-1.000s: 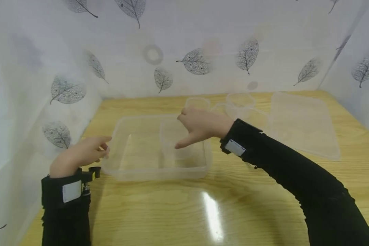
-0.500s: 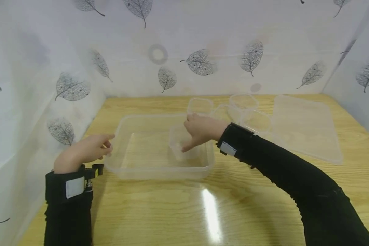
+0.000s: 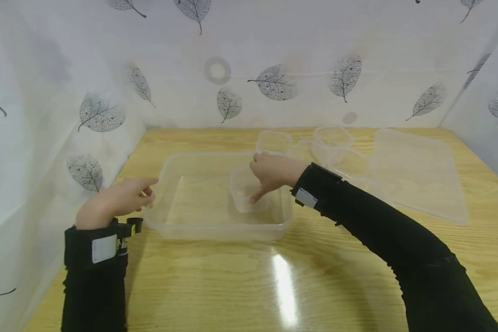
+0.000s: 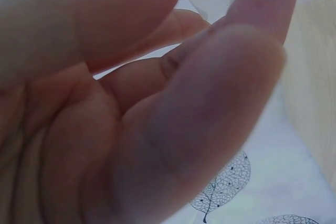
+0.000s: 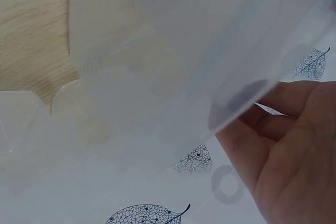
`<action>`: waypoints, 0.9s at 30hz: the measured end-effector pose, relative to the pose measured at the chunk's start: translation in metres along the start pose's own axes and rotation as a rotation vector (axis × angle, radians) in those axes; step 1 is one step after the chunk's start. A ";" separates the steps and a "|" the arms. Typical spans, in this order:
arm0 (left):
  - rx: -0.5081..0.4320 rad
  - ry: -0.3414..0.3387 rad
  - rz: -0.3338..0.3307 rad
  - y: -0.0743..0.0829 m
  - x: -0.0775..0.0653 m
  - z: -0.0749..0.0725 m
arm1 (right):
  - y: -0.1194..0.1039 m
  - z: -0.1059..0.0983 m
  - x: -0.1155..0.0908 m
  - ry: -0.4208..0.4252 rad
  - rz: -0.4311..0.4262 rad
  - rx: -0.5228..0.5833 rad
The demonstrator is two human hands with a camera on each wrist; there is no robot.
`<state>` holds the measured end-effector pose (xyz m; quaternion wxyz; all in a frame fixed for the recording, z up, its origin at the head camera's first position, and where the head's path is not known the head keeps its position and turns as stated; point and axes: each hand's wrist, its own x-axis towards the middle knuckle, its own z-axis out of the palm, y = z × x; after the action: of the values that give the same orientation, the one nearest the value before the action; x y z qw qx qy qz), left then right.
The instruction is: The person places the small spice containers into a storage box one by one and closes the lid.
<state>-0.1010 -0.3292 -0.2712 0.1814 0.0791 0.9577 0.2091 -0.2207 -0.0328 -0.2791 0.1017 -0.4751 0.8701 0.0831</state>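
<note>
A large clear plastic box (image 3: 207, 226) stands on the wooden table. Inside its right part is a smaller clear container (image 3: 240, 193), which my right hand (image 3: 271, 174) grips at the rim from above. In the right wrist view, the translucent wall of that container (image 5: 136, 66) fills much of the picture, with the thumb and fingers of my right hand (image 5: 283, 140) pinching its edge. My left hand (image 3: 126, 198) is at the large box's left rim, index finger stretched toward it. In the left wrist view, thumb and fingers of my left hand (image 4: 142, 108) stand apart.
Behind the box and to its right are several small clear containers, among them a rear one (image 3: 274, 140) and a nearer one (image 3: 348, 161). A flat clear lid (image 3: 423, 175) lies at the right. A leaf-patterned curtain (image 3: 182, 92) encloses the table (image 3: 207, 281).
My right hand has moved slightly right and lowered the smaller container inside the large box, settling in the last half second. My left hand stays at the left rim. The view has shifted slightly.
</note>
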 end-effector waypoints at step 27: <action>0.034 -0.001 -0.017 0.002 -0.001 -0.001 | -0.021 -0.020 0.055 -0.169 -0.024 -0.037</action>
<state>-0.1001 -0.3277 -0.2693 0.1825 0.0741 0.9616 0.1909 -0.2342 -0.0928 -0.2752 0.1671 -0.4784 0.8510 0.1376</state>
